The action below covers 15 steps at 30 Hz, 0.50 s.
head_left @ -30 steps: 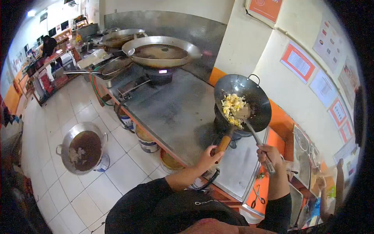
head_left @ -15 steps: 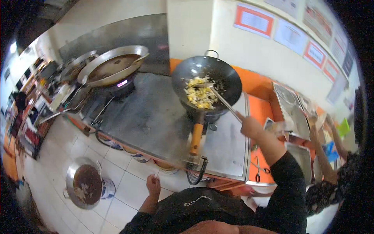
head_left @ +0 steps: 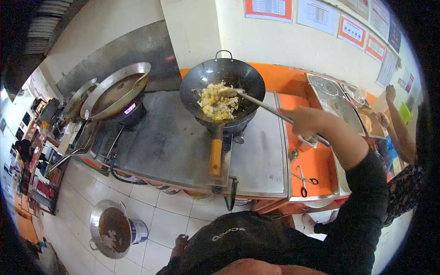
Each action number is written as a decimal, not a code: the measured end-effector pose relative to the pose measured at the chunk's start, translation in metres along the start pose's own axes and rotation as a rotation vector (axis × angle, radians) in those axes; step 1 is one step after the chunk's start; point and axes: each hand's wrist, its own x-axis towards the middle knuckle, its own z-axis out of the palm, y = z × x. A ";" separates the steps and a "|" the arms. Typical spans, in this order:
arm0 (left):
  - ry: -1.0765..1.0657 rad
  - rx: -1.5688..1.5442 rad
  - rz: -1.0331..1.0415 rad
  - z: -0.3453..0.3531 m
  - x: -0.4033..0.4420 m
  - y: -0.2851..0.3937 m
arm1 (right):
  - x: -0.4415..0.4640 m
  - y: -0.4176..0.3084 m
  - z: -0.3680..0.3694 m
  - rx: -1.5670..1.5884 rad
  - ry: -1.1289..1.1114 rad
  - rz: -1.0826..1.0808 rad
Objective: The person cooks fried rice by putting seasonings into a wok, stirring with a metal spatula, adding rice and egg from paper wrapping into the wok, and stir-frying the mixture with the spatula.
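Observation:
My right hand (head_left: 306, 123) is closed around the long metal handle of a wok spatula (head_left: 263, 105). The spatula's head sits among fried rice with yellow egg bits (head_left: 216, 103) in a black wok (head_left: 247, 75) on the stove. A wooden handle (head_left: 216, 158) juts from the wok toward me, with no hand on it. Low beside my dark clothing, my left hand (head_left: 181, 242) hangs with its fingers curled. It is partly hidden and appears to hold nothing.
Large pans of dark liquid (head_left: 117, 96) stand left on the steel stove top (head_left: 169, 133). Scissors (head_left: 303, 181) lie on the orange counter (head_left: 316, 160). A metal pan (head_left: 98, 220) is low on the left. Another person's arms (head_left: 398, 123) reach over trays at right.
My right hand and the spatula handle have swung right and up, while the head stays in the rice. My left hand has dropped closer to my body. The view has shifted.

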 end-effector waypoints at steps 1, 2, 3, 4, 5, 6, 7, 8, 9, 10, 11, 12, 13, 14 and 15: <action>0.041 -0.042 0.047 0.003 0.014 0.012 | -0.014 -0.013 0.004 -0.058 -0.026 0.050; 0.031 -0.040 0.065 0.007 0.020 0.013 | -0.023 -0.025 0.012 -0.112 -0.058 0.101; 0.011 -0.033 0.069 0.003 0.021 0.022 | -0.020 -0.038 0.022 -0.027 -0.137 0.144; -0.004 -0.019 0.073 0.003 0.019 0.026 | -0.002 -0.032 0.050 0.001 -0.070 0.132; -0.020 -0.006 0.074 0.000 0.017 0.030 | 0.014 -0.027 0.073 0.028 0.001 0.121; -0.032 0.008 0.072 0.001 0.015 0.026 | 0.013 -0.027 0.066 0.037 -0.009 0.121; -0.038 0.018 0.080 0.001 0.016 0.026 | 0.014 -0.026 0.045 0.043 -0.010 0.121; -0.045 0.029 0.084 0.001 0.017 0.028 | 0.012 -0.026 0.030 0.049 -0.007 0.120; -0.049 0.038 0.083 -0.001 0.015 0.028 | 0.006 -0.029 0.023 0.069 0.011 0.123; -0.054 0.049 0.082 0.000 0.016 0.028 | 0.000 -0.030 0.018 0.084 0.028 0.127; -0.061 0.053 0.080 0.003 0.017 0.027 | -0.006 -0.033 0.017 0.098 0.040 0.131; -0.068 0.059 0.078 0.004 0.019 0.026 | -0.008 -0.042 0.019 0.101 0.044 0.109; -0.079 0.072 0.070 0.002 0.017 0.027 | -0.001 -0.047 0.034 0.098 0.054 0.079; -0.092 0.085 0.059 0.001 0.014 0.024 | 0.018 -0.050 0.058 0.095 0.065 0.049; -0.111 0.102 0.048 0.001 0.008 0.023 | 0.033 -0.049 0.074 0.093 0.074 0.018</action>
